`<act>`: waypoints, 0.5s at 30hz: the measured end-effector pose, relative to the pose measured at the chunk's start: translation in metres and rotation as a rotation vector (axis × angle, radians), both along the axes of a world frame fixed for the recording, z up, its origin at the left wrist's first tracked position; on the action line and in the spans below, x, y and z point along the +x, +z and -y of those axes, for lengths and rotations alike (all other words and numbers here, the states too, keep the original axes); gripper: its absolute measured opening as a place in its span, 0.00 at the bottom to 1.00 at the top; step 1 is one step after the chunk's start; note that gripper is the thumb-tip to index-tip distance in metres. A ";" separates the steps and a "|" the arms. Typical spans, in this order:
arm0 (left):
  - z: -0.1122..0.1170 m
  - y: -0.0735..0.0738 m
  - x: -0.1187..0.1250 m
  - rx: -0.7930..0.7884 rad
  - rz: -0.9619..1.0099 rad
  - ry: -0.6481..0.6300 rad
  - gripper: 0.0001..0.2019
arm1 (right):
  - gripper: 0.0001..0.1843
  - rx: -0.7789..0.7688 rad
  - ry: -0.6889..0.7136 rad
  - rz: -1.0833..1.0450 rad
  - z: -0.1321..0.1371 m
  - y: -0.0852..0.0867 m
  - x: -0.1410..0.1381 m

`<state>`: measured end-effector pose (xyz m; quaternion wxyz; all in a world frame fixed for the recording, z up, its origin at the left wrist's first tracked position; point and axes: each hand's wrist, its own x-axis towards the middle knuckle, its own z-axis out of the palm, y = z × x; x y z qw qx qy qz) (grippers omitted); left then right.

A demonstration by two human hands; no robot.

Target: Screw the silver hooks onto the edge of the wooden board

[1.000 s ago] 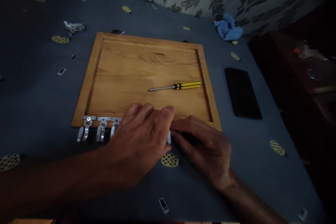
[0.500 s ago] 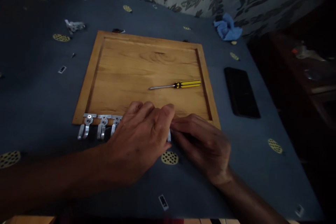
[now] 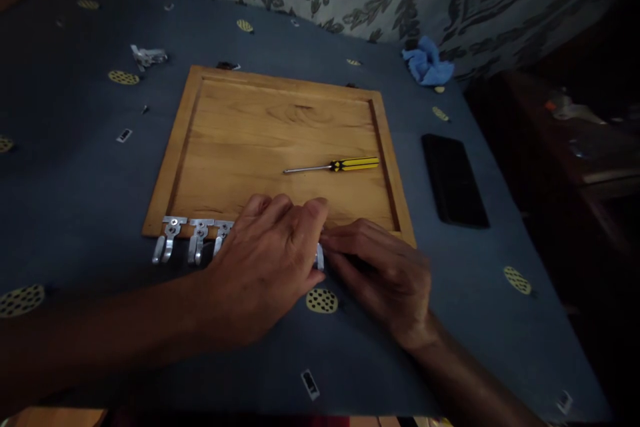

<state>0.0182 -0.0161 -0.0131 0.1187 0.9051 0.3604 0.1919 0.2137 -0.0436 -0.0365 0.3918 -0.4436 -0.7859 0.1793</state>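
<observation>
A framed wooden board [image 3: 285,127] lies flat on the table. Silver metal hooks [image 3: 173,230] line its near edge, the left ones fixed with screws. My left hand [image 3: 270,260] is curled over the middle of this row, covering part of it. One hook [image 3: 319,257] at the row's right end shows beside its thumb, gripped by that hand. Right next to it, my right hand [image 3: 383,273] has its fingertips pinched together at the board's edge; whatever they hold is hidden. A screwdriver [image 3: 333,165] with a yellow and black handle rests on the board.
More silver hardware [image 3: 149,57] and a small screw [image 3: 145,109] lie at the back left. A black phone-like slab [image 3: 455,180] is right of the board, with a crumpled blue cloth [image 3: 429,63] behind it. The patterned table cover [image 3: 500,353] ends at the right.
The camera view has shifted slightly, so the board and the things around it appear a little moved. Both hands keep nearly the same pose at the hooks, the right one slightly closer in.
</observation>
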 end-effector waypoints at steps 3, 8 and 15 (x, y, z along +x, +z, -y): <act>0.000 0.000 0.000 0.000 0.000 0.000 0.28 | 0.11 -0.002 -0.031 -0.014 0.000 0.000 0.001; 0.000 0.000 0.000 -0.001 -0.008 -0.008 0.31 | 0.12 -0.025 -0.035 -0.080 0.000 0.000 0.002; -0.001 0.000 0.001 -0.047 0.000 -0.010 0.31 | 0.11 -0.026 -0.026 -0.068 -0.001 -0.001 0.000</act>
